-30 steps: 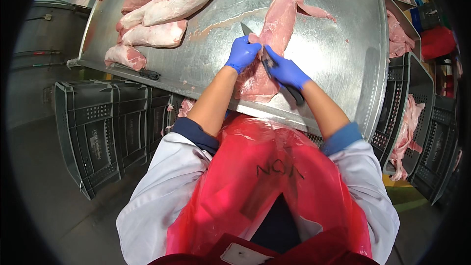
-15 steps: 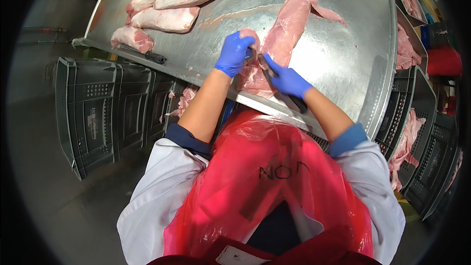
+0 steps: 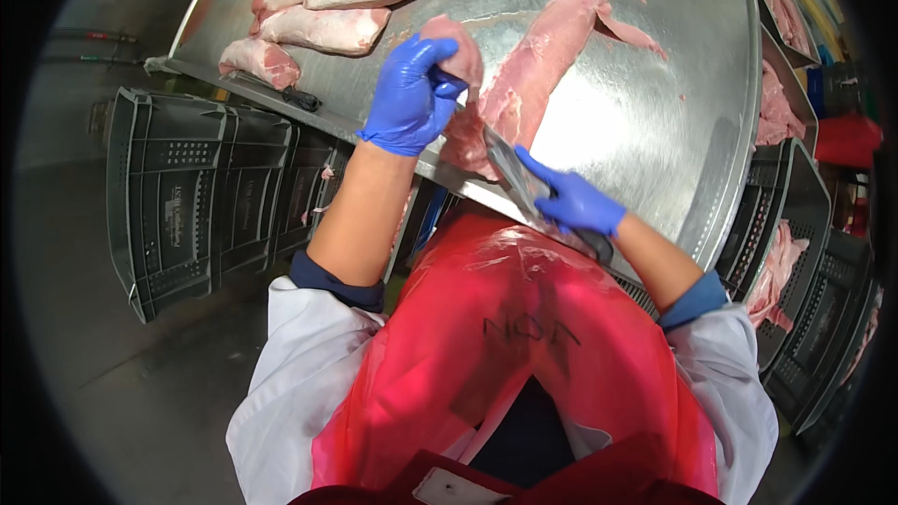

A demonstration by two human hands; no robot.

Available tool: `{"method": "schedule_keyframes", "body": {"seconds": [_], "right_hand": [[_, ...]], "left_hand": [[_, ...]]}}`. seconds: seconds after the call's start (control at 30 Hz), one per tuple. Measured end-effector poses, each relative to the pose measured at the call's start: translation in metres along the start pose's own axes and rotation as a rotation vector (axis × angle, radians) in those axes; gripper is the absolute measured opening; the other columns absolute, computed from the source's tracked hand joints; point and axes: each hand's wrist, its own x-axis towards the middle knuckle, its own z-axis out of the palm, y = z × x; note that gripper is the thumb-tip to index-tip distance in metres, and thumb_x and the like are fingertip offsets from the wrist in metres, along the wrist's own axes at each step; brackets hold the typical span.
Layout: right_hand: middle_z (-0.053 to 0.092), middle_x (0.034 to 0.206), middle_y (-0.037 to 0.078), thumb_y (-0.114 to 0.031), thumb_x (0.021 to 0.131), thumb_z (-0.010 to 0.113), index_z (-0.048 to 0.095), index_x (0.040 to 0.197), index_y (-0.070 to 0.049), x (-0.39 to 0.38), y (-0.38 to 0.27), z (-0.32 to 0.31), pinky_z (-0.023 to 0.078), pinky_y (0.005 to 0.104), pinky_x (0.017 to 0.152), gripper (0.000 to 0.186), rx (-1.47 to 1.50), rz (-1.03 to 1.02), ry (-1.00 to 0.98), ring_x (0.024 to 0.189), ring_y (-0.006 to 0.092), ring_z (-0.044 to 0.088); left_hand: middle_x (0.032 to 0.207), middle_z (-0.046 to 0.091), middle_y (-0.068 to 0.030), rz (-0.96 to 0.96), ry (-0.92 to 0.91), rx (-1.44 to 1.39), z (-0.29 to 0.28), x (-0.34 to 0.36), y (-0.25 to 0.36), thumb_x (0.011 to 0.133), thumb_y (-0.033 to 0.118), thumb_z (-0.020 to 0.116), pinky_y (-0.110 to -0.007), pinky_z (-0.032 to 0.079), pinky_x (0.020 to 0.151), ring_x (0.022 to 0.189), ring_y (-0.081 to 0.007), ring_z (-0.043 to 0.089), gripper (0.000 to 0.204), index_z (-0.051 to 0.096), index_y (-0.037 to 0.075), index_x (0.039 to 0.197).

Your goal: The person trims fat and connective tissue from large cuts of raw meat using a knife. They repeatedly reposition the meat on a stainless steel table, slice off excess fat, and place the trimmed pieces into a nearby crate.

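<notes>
A long pink pork loin [image 3: 541,61] lies lengthwise on the steel table, its near end by the front edge and a thin flap trailing off its far right side. My left hand [image 3: 410,98], in a blue glove, is closed on a lifted strip of meat [image 3: 456,49], raised above the loin's near left side. Part of that strip is hidden behind my fingers. My right hand [image 3: 580,201], gloved the same, grips a knife [image 3: 513,168]. Its blade points up and left, close to the loin's near end; whether it touches the meat I cannot tell.
Several whitish pork loins [image 3: 327,30] are heaped at the table's far left. A dark-handled tool [image 3: 301,99] lies by the left edge of the steel table [image 3: 645,131]. Dark crates [image 3: 201,206] stand at left; more crates with meat trimmings [image 3: 778,271] line the right.
My left hand has risen and moved left, lifting the strip away from the loin. My right hand with the knife has drawn back toward me and slightly right.
</notes>
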Motion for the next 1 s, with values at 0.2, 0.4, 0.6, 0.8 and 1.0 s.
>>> {"method": "schedule_keyframes", "body": {"seconds": [0.2,0.4,0.6,0.8,1.0], "right_hand": [[0.069,0.086,0.016,-0.014,0.091,0.051,0.015,0.162,-0.024,0.061,-0.046,-0.023,0.055,0.0332,0.064,0.080,-0.085,-0.143,0.174,0.065,0.0216,0.067],[0.065,0.073,0.011,-0.010,0.086,0.054,0.021,0.161,-0.032,-0.013,-0.030,-0.004,0.056,0.0319,0.066,0.085,-0.118,-0.126,-0.147,0.057,0.0175,0.063],[0.070,0.099,0.014,-0.014,0.089,0.056,0.024,0.161,-0.021,-0.009,0.006,-0.035,0.056,0.0313,0.069,0.079,-0.045,-0.094,0.041,0.065,0.0179,0.066],[0.064,0.087,0.005,0.006,0.084,0.051,0.023,0.162,-0.024,-0.091,0.119,-0.041,0.043,0.0226,0.046,0.088,0.367,0.041,0.479,0.052,0.0073,0.050],[0.064,0.121,0.006,0.013,0.085,0.047,0.022,0.162,-0.019,-0.130,0.169,-0.019,0.043,0.0196,0.047,0.087,0.574,0.031,0.673,0.061,0.0047,0.051]], "left_hand": [[0.083,0.062,-0.0067,-0.005,-0.281,0.077,0.030,0.029,0.052,0.091,0.010,0.058,-0.026,0.048,0.065,0.074,-0.0142,0.060,0.008,0.060,0.004,0.088],[0.104,0.063,-0.0141,0.329,-0.300,0.076,0.027,-0.006,0.173,0.093,0.016,0.054,-0.038,0.051,0.086,0.094,-0.0260,0.061,0.024,0.060,0.000,0.109],[0.126,0.059,-0.0164,0.433,-0.491,0.203,-0.045,-0.132,0.234,0.091,0.029,0.054,-0.048,0.039,0.106,0.119,-0.0329,0.054,0.048,0.054,0.001,0.130],[0.119,0.064,-0.0120,0.555,0.279,0.150,-0.192,-0.227,0.211,0.088,0.026,0.057,-0.046,0.044,0.103,0.115,-0.0279,0.059,0.040,0.061,0.005,0.122],[0.103,0.069,-0.0178,0.045,0.727,1.539,-0.364,-0.216,0.103,0.085,0.023,0.065,-0.040,0.051,0.094,0.099,-0.0317,0.067,0.036,0.066,-0.004,0.110]]}}
